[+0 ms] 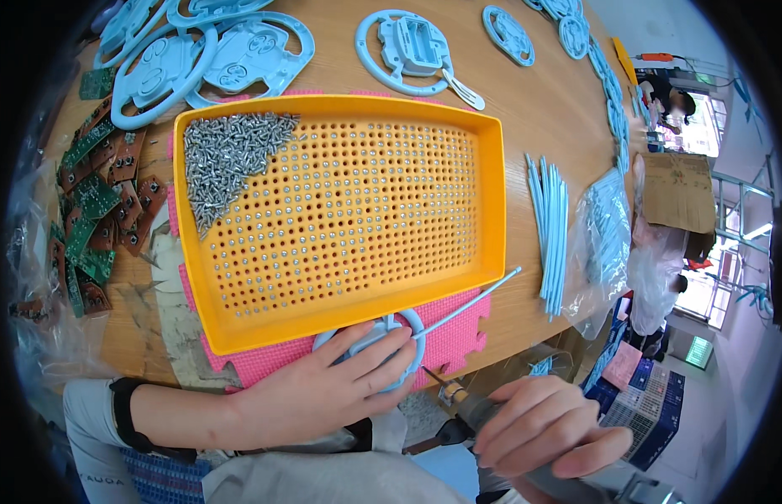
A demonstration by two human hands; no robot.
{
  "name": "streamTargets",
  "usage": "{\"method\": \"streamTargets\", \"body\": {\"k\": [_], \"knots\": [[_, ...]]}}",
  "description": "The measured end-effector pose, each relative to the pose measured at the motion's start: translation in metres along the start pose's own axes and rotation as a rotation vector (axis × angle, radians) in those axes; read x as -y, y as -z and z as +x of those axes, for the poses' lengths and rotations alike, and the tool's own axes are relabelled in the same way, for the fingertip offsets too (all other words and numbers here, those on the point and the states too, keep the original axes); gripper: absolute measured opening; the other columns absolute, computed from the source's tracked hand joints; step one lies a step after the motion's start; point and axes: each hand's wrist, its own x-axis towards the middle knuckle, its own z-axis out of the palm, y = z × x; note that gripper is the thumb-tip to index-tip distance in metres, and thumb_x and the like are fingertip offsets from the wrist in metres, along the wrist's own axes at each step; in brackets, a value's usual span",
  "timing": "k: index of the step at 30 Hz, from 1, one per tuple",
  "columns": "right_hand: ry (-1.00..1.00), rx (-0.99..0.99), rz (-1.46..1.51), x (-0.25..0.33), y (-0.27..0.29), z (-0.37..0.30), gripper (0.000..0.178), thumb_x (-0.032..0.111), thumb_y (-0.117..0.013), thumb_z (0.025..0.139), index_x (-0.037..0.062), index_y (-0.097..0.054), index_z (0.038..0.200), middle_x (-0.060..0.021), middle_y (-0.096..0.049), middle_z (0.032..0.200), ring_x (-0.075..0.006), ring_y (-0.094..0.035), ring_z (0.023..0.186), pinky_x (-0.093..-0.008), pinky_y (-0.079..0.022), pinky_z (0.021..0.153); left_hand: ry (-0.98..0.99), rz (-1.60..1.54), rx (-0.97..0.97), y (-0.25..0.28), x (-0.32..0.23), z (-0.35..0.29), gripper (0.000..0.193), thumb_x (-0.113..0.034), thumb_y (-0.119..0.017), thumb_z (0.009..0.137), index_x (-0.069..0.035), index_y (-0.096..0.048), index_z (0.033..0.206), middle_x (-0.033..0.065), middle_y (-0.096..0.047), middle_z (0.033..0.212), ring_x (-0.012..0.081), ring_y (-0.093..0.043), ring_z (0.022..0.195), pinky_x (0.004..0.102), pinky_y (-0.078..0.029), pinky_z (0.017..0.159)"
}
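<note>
so, right hand point(546, 427) around screwdriver point(475, 410)

We see a light-blue plastic ring-shaped part point(372, 338) lying flat on the pink foam mat point(451, 332), its middle largely hidden beneath our left hand point(361, 374), whose fingers spread across it. A thin blue rod point(471, 302) slants away up and to the right from the ring's right edge; we cannot tell whether it is joined. In our right hand point(546, 428) we grip a dark-grey power screwdriver point(476, 410), brass-coloured near its nose, tilted, its slim dark bit pointing towards the ring.
</note>
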Motion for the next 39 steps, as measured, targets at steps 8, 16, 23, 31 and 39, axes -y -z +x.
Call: {"method": "streamTargets", "body": {"k": [8, 16, 23, 31, 39], "knots": [[0.007, 0.029, 0.105, -0.009, 0.005, -0.03, 0.014, -0.001, -0.053, 0.086, -0.0056, -0.041, 0.093, -0.0217, -0.059, 0.063, -0.0313, -0.059, 0.049, -0.0418, -0.053, 0.048, -0.001, -0.043, -0.013, 0.002, 0.001, 0.001, 0.044, -0.023, -0.052, 0.083, -0.018, -0.051, 0.127, 0.0115, -0.044, 0.139, 0.0269, -0.039, 0.131, 0.0456, -0.032, 0.109], [0.007, -0.035, 0.095, -0.014, -0.006, -0.035, 0.018, -0.002, -0.057, 0.083, -0.0051, -0.042, 0.093, -0.022, -0.059, 0.065, -0.0308, -0.059, 0.05, -0.0408, -0.053, 0.049, 0.014, -0.062, -0.02, -0.001, 0.0, 0.0, 0.042, -0.023, -0.052, 0.083, -0.017, -0.052, 0.125, 0.0114, -0.044, 0.138, 0.027, -0.038, 0.131, 0.0459, -0.032, 0.109], [-0.052, 0.02, 0.043, -0.012, -0.008, -0.025, 0.017, -0.001, -0.062, 0.078, -0.0064, -0.047, 0.084, -0.0188, -0.057, 0.062, -0.0291, -0.056, 0.047, -0.0395, -0.052, 0.048, 0.016, -0.066, -0.025, -0.001, -0.001, 0.0, 0.039, -0.025, -0.052, 0.084, -0.017, -0.055, 0.122, 0.0096, -0.045, 0.137, 0.0263, -0.035, 0.134, 0.0536, -0.029, 0.109], [-0.005, 0.047, 0.286, -0.027, -0.001, -0.012, 0.01, -0.002, -0.056, 0.086, -0.0075, -0.049, 0.081, -0.0177, -0.056, 0.06, -0.0251, -0.053, 0.044, -0.0352, -0.047, 0.043, 0.022, -0.08, -0.039, -0.007, -0.003, 0.0, 0.038, -0.025, -0.051, 0.086, -0.018, -0.055, 0.123, 0.0095, -0.045, 0.135, 0.0252, -0.035, 0.132, 0.0559, -0.03, 0.107], [0.096, -0.046, -0.124, -0.011, 0.036, 0.019, 0.041, 0.035, -0.054, 0.095, -0.0022, -0.042, 0.107, -0.0119, -0.055, 0.061, -0.0209, -0.055, 0.044, -0.0309, -0.046, 0.04, -0.013, 0.001, -0.013, -0.002, -0.001, 0.001, 0.044, -0.026, -0.049, 0.088, -0.015, -0.05, 0.13, 0.0106, -0.046, 0.136, 0.025, -0.037, 0.131, 0.0542, -0.033, 0.105]]}}
